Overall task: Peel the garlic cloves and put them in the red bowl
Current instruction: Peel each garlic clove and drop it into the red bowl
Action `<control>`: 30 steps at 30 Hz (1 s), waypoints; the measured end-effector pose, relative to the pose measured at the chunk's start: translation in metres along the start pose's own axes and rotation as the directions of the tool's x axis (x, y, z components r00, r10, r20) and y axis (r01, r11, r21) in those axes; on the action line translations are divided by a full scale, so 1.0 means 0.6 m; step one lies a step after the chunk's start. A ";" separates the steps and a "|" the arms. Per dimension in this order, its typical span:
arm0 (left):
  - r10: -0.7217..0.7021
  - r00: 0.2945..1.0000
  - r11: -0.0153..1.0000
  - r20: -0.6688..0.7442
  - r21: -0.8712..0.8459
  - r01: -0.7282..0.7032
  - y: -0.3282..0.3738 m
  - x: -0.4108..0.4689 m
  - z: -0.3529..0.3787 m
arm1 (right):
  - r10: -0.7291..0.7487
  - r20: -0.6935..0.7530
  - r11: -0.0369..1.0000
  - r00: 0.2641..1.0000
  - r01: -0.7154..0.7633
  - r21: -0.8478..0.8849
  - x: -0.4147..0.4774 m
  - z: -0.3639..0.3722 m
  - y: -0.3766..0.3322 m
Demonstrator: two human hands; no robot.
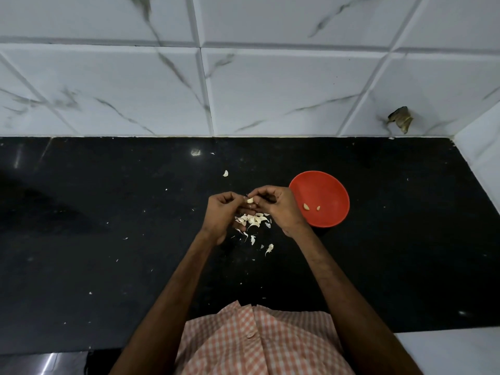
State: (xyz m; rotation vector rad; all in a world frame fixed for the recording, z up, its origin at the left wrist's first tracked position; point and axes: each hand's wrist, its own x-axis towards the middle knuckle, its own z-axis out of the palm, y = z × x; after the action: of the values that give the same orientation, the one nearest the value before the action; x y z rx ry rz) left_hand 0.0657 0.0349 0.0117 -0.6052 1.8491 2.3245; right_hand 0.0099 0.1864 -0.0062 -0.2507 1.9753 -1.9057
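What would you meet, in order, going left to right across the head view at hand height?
In order: left hand → clove → right hand → bowl.

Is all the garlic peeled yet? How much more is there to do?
Not yet. Two peeled cloves lie in the red bowl. The left hand and right hand pinch one clove, peeling it. A small pile of cloves, seemingly unpeeled, waits on the counter below the hands, among loose skins.
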 end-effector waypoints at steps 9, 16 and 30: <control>-0.039 0.999 0.998 0.001 0.047 0.039 -0.001 0.004 0.000 | 0.011 0.022 0.998 1.000 -0.009 -0.069 0.002 -0.003 -0.003; 0.004 1.000 0.993 -0.011 0.116 -0.002 -0.004 0.001 0.003 | -0.018 0.011 0.994 1.000 0.019 -0.106 0.006 -0.002 0.001; 0.208 0.972 0.939 -0.106 0.300 -0.168 -0.022 0.008 0.004 | -0.011 -0.117 0.996 0.993 0.001 -0.086 0.001 0.014 0.007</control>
State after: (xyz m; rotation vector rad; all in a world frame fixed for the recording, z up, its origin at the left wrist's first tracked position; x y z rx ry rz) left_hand 0.0651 0.0397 -0.0017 -0.5823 2.3501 2.0999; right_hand 0.0131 0.1783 -0.0104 -0.1716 2.1381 -1.8811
